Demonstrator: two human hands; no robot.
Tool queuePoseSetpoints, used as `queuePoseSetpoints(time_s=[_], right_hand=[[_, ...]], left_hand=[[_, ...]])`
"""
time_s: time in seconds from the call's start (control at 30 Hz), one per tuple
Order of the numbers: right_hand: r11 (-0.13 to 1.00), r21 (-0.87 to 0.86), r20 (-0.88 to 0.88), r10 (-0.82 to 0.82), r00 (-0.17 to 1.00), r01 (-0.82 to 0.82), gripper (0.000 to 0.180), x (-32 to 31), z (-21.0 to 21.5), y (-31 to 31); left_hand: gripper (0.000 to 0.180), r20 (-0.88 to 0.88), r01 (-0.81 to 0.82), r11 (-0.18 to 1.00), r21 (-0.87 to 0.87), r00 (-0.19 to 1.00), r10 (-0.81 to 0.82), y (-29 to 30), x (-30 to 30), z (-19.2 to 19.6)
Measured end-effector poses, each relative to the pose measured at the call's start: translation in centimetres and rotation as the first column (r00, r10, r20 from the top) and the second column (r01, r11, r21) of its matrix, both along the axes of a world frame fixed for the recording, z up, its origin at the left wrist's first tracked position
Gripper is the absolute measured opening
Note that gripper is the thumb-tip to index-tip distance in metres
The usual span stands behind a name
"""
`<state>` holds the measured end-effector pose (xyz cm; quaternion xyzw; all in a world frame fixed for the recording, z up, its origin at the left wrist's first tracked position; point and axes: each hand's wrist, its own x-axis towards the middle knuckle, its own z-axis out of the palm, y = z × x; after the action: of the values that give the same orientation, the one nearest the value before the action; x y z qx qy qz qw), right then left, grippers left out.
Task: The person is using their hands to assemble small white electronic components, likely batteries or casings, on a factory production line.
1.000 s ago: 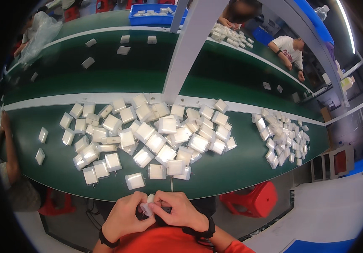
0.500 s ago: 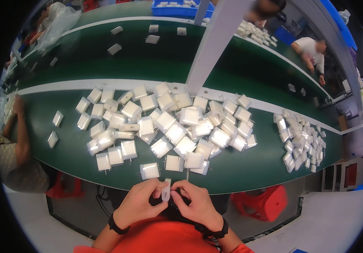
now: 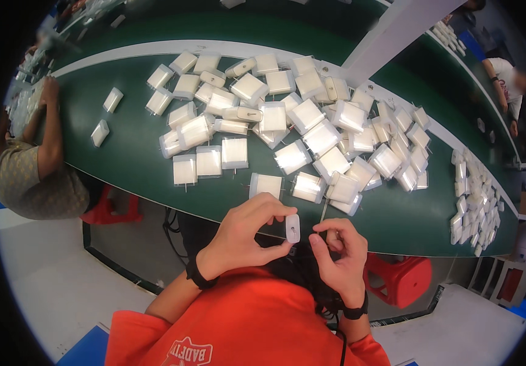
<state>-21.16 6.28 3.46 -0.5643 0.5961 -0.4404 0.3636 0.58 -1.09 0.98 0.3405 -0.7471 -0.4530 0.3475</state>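
Observation:
My left hand (image 3: 244, 235) pinches a small white block (image 3: 293, 229) by its edges, between thumb and fingers. The end of the block faces me, with a small metal piece at its middle. My right hand (image 3: 341, 247) is just right of it, apart from the block, thumb and forefinger closed together. A thin metal rod (image 3: 324, 211) shows above those fingertips; whether they hold it I cannot tell. Beyond both hands lies a heap of white rectangular blocks (image 3: 270, 117) with clear edges, several with thin metal pins sticking out.
The blocks lie on a green table (image 3: 135, 140). Another pile of white blocks (image 3: 476, 204) lies at its right end. A co-worker (image 3: 40, 161) sits at the left. A grey post (image 3: 391, 43) rises behind the heap. A red stool (image 3: 406, 280) stands under the table edge.
The whole view has tilted and shifted. The block in my left hand has turned to show more of its end. My right hand has drawn a little away from it.

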Motion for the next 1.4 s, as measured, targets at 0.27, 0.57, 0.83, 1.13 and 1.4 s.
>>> queuePoseSetpoints(time_s=[0.27,0.57,0.83,1.13,1.4], right_hand=[[0.987,-0.142,-0.155,0.05,0.987,-0.072,0.028,1.3,1.2,-0.4],[0.991,-0.125,-0.224,0.026,0.974,-0.056,0.013,1.5,0.9,-0.9],[0.997,-0.025,-0.226,0.065,0.972,-0.072,0.008,1.9,1.6,-2.6],[0.985,-0.13,-0.242,0.082,0.967,-0.116,0.021,1.3,1.9,-0.7],[0.991,-0.112,-0.175,0.047,0.983,-0.068,0.014,2.0,0.2,-0.9]], left_hand=[[0.054,-0.009,-0.01,0.998,-0.058,1.0,0.01,0.4,0.3,-0.1],[0.053,-0.005,-0.049,0.993,-0.106,0.999,0.049,0.4,0.1,-0.7],[0.044,-0.069,-0.014,1.0,0.004,0.997,0.014,0.5,-0.2,-1.6],[0.042,-0.051,-0.032,0.997,0.074,0.998,0.036,1.1,-0.2,-1.5],[0.043,-0.037,-0.044,0.998,0.041,0.998,0.046,1.1,-0.1,-1.9]])
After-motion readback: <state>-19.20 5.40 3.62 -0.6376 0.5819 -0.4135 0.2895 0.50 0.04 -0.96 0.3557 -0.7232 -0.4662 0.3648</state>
